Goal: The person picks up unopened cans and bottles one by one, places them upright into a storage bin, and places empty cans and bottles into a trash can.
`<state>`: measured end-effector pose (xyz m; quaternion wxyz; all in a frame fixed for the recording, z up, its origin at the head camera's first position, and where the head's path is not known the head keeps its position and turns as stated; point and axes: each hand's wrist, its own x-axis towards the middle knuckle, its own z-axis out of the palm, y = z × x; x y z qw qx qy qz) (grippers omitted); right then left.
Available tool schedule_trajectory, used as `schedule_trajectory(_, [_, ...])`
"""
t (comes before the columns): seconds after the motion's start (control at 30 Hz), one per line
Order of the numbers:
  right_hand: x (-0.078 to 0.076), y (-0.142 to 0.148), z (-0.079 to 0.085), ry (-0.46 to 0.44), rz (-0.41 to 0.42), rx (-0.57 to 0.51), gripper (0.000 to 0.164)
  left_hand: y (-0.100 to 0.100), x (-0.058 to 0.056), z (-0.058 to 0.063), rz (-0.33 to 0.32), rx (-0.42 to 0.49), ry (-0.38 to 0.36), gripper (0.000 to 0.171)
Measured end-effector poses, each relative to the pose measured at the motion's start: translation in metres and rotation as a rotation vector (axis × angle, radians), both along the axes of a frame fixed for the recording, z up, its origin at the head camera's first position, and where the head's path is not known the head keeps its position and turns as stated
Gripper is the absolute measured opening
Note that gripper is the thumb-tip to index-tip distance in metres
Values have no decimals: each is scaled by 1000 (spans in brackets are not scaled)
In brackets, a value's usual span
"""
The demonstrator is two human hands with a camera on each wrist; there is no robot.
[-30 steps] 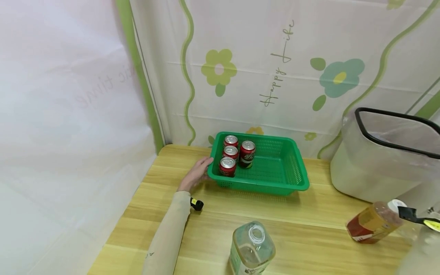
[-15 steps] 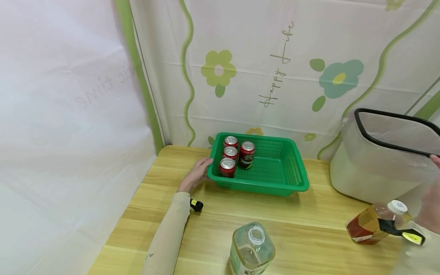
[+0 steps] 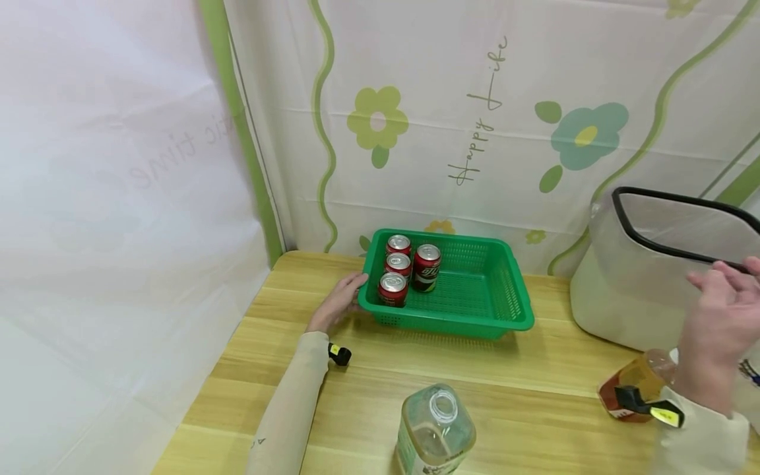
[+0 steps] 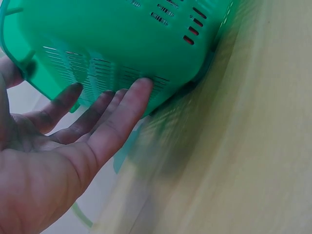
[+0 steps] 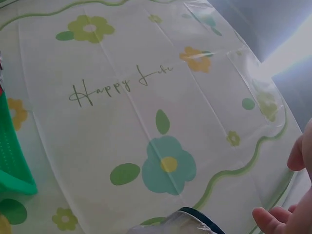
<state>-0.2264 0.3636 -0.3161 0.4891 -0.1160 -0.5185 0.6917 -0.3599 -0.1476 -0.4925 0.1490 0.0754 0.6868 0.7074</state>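
My left hand holds the left rim of a green plastic basket; in the left wrist view its fingertips touch the basket's slotted outer wall. Inside, at the left end, several red drink cans stand upright. At the right, my right hand is raised in front of the bin, fingers loosely bent with nothing between them. In the right wrist view, its thumb and fingers are apart. Below it, a bottle of amber drink is partly hidden by the wrist and strap.
An uncapped clear square bottle stands at the front of the wooden table. A white bin with a black rim and plastic liner stands at the right. A flowered curtain hangs behind the basket.
My right hand has come into view at the right edge and moved left, in front of the bin and partly over the amber bottle. The left hand and basket have not moved.
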Motion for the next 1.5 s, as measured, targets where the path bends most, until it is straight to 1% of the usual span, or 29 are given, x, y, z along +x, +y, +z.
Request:
schedule_trajectory(0.03, [-1, -4, -2, 55, 21, 23, 43, 0, 0, 0, 0, -1, 3, 52])
schedule_trajectory(0.1, [-2, -12, -4, 145, 87, 28, 51, 0, 0, 0, -3, 2, 5, 53])
schedule_trajectory(0.2, [-1, -24, -6, 139, 160, 131, 58, 0, 0, 0, -5, 0, 4, 53])
schedule_trajectory(0.23, [0, -28, -7, 141, 192, 155, 59, 0, 0, 0, -6, -1, 3, 53])
schedule_trajectory(0.33, [3, -38, -11, 200, 315, 221, 59, 0, 0, 0, -5, -3, 2, 53])
schedule_trajectory(0.4, [4, -44, -13, 271, 406, 232, 60, 0, 0, 0, -3, -1, -2, 53])
schedule_trajectory(0.47, [6, -50, -15, 344, 503, 217, 59, 0, -1, 1, -2, 2, -3, 53])
schedule_trajectory(0.63, [12, -65, -17, 419, 687, 237, 58, 1, -1, 0, -3, 1, -4, 53])
schedule_trajectory(0.7, [14, -72, -19, 441, 764, 277, 58, 1, -1, 0, -1, -2, -3, 52])
schedule_trajectory(0.87, [16, -92, -23, 557, 994, 417, 56, 2, -1, 0, 7, -2, 0, 52])
schedule_trajectory(0.93, [18, -101, -25, 591, 1058, 482, 56, 2, 0, 1, 10, -2, 3, 52])
schedule_trajectory(1.0, [19, -110, -27, 608, 1089, 542, 55, 2, 0, 1, 18, -2, 3, 51])
schedule_trajectory(1.1, [22, -122, -29, 614, 1106, 610, 54, 1, 0, 2, 21, -5, 8, 52])
schedule_trajectory(1.13, [23, -125, -30, 616, 1113, 624, 54, 1, 0, 3, 18, -7, 12, 53])
schedule_trajectory(1.17, [24, -129, -31, 620, 1119, 635, 54, 1, 1, 6, 11, -3, 3, 53])
schedule_trajectory(1.3, [31, -144, -36, 625, 1140, 684, 54, 2, 2, 6, 3, 4, -2, 53])
schedule_trajectory(1.37, [34, -151, -38, 632, 1146, 712, 55, 2, 2, 5, 4, 8, -7, 53])
schedule_trajectory(1.4, [36, -154, -39, 634, 1147, 730, 55, 2, 0, 2, 13, 9, -2, 53])
schedule_trajectory(1.5, [39, -164, -43, 650, 1160, 774, 57, 2, 1, 2, 16, 13, -5, 52])
